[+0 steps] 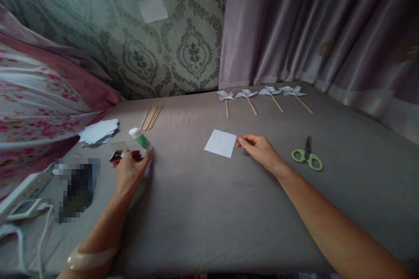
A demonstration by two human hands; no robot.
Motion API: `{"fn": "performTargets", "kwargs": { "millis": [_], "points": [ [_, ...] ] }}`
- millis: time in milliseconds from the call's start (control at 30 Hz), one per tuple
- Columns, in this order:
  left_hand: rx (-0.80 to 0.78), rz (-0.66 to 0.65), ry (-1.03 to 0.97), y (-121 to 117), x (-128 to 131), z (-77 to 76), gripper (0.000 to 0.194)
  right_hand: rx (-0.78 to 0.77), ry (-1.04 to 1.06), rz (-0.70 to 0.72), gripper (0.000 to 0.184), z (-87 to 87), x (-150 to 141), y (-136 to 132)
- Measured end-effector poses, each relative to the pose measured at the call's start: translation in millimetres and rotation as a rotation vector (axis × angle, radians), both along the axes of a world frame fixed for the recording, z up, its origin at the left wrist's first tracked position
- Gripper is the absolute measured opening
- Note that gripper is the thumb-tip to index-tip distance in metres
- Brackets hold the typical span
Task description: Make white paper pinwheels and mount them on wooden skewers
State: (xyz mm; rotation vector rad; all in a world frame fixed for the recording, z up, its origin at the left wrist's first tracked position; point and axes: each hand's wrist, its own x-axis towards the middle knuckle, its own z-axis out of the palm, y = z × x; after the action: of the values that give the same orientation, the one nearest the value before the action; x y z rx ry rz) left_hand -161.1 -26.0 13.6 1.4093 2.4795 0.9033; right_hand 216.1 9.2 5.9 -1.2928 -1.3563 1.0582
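A square of white paper [221, 143] lies on the cloth-covered table, with my right hand [260, 148] pinching its right edge between thumb and fingers. My left hand [131, 168] is at the left, thumb spread from its partly curled fingers. Just beyond it is a green glue stick [143, 141] with a white cap, its lower end close to my thumb; whether they touch, I cannot tell. A small open red box [115, 157] with dark bits inside sits beside my left fingers, which partly cover it.
Wooden sticks [152, 117] and stacked white paper [100, 132] lie at the back left. Several paper pinwheels [248, 94] line the back right. Green-handled scissors [307, 157] are right of my right hand. A power strip [31, 187] with cables lies at the left edge.
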Motion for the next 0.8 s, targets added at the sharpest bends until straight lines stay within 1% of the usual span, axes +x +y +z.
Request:
{"fn": "performTargets", "kwargs": {
  "millis": [33,100,200,300,367,433,500,600,800],
  "points": [
    [-0.010,-0.045,0.037,-5,3,1.8,0.034,0.021,-0.036,0.000,0.014,-0.5,0,1],
    [-0.014,-0.178,0.092,-15,15,7.1,0.027,0.045,-0.105,-0.006,0.013,-2.0,1,2],
    [-0.001,-0.432,0.096,-22,45,15.3,0.025,0.077,-0.231,-0.016,0.013,-5.4,0,1],
    [0.034,-0.744,0.129,-12,80,16.3,0.020,0.183,-0.420,0.026,0.012,-8.9,-5,-4],
    [0.106,-0.883,0.149,1,101,10.6,0.016,0.276,-0.563,0.074,0.012,-10.5,-9,-10],
    [0.186,-0.982,0.152,16,119,1.2,0.018,0.344,-0.679,0.123,0.016,-11.4,-14,-16],
    [0.253,-1.046,0.146,28,132,-8.6,0.024,0.376,-0.752,0.161,0.021,-11.8,-18,-20],
    [0.264,-1.101,0.168,37,141,-18.1,0.028,0.391,-0.812,0.181,0.023,-11.8,-20,-23],
    [0.227,-1.116,0.198,32,139,-19.7,0.027,0.427,-0.887,0.155,0.015,-9.2,-15,-21]
  ]
}}
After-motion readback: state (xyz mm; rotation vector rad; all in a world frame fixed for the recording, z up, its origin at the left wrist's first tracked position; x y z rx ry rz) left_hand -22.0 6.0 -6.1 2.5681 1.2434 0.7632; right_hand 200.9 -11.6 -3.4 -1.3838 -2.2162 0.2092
